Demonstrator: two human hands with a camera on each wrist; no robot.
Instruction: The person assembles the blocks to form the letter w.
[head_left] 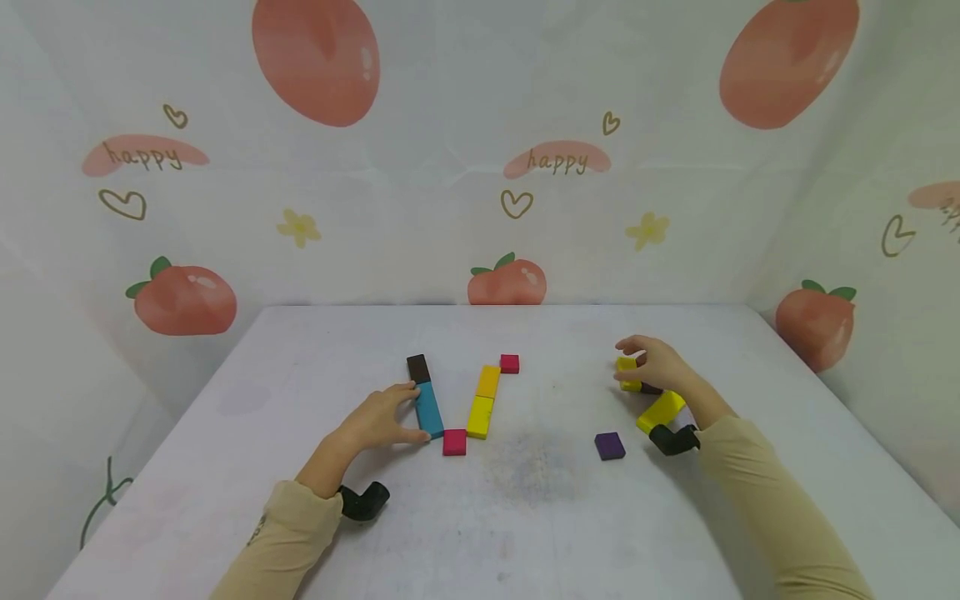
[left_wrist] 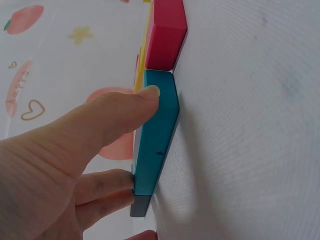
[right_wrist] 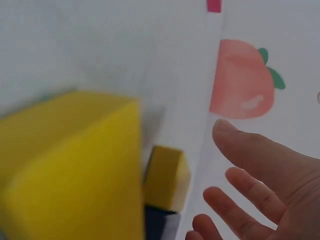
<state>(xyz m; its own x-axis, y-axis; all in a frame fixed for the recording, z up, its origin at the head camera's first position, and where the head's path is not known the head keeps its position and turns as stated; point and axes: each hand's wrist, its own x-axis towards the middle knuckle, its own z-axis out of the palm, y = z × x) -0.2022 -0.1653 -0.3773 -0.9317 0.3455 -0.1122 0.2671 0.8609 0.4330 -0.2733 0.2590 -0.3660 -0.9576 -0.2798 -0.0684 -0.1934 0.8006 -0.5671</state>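
On the white table, my left hand [head_left: 380,417] touches a long blue block [head_left: 430,412]. Its thumb lies on the near end and its fingertips are by the far end, as the left wrist view shows too. A dark brown block [head_left: 417,368] adjoins the blue one's far end, and a red block [head_left: 454,442] stands at its near end. My right hand [head_left: 654,367] hovers at a small yellow block [right_wrist: 165,177], fingers spread and holding nothing. Beside that block is a dark block [right_wrist: 159,222], partly hidden. Another yellow block [head_left: 662,412] lies nearer, under the right wrist.
A yellow block [head_left: 480,417] and an orange-yellow block [head_left: 488,382] form a line right of the red block. Beyond them sits a second red block [head_left: 510,363]. A purple block [head_left: 610,446] lies left of the right wrist. A printed cloth [head_left: 420,233] hangs behind the table.
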